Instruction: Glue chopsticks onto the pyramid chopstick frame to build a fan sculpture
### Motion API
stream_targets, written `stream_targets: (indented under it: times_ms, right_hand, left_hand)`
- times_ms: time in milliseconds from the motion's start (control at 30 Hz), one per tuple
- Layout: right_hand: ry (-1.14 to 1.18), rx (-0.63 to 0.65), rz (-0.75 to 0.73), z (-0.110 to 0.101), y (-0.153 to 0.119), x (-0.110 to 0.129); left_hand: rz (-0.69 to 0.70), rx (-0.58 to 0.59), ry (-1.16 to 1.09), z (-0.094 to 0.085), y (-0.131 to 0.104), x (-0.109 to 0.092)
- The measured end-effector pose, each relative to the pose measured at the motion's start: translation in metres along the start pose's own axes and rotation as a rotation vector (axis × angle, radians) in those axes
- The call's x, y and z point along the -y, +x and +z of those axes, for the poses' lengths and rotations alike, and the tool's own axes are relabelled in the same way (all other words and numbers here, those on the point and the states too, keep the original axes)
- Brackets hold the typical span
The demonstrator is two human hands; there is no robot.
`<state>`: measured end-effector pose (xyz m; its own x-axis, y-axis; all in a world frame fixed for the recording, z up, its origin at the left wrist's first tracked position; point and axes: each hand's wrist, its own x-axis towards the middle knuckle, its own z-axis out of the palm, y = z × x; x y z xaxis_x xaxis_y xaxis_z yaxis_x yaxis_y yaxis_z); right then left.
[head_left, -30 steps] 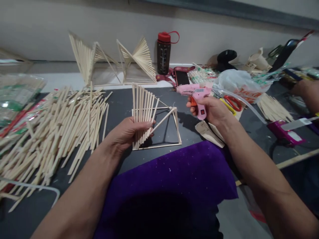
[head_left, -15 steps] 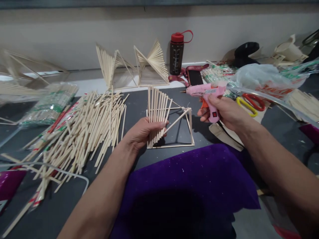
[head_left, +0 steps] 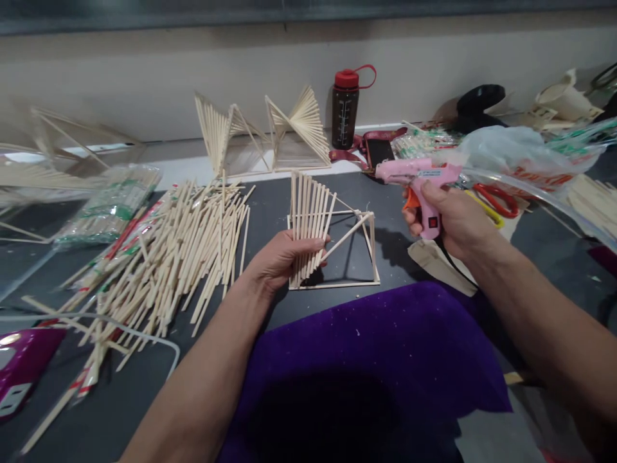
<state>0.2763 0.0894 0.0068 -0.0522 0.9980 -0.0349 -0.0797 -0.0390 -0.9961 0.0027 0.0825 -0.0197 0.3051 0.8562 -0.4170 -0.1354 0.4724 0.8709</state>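
Left hand (head_left: pixel 288 252) pinching near-upright slats (head_left: pixel 311 209) of pale wooden frame (head_left: pixel 344 237); right hand (head_left: pixel 450 209) gripping pink plastic glue gun (head_left: pixel 428 172) right of frame (nozzle (head_left: pixel 370 172) pointing left).

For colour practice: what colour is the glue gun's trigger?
The trigger is orange, clearest in head view.

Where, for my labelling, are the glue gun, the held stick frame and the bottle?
Glue gun (head_left: pixel 417 172): head view, on its pink body.
Stick frame (head_left: pixel 308 225): head view, on its fanned sticks.
Bottle (head_left: pixel 344 119): head view, on its dark side.
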Motion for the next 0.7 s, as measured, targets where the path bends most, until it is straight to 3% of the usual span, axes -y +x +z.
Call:
stream_targets:
  times_ms: [700]
  right_hand:
    - [-0.080,0.060,0.077,0.006,0.003,-0.017]
  left_hand:
    - [0.035,-0.004,0.011,-0.003,0.003,0.003]
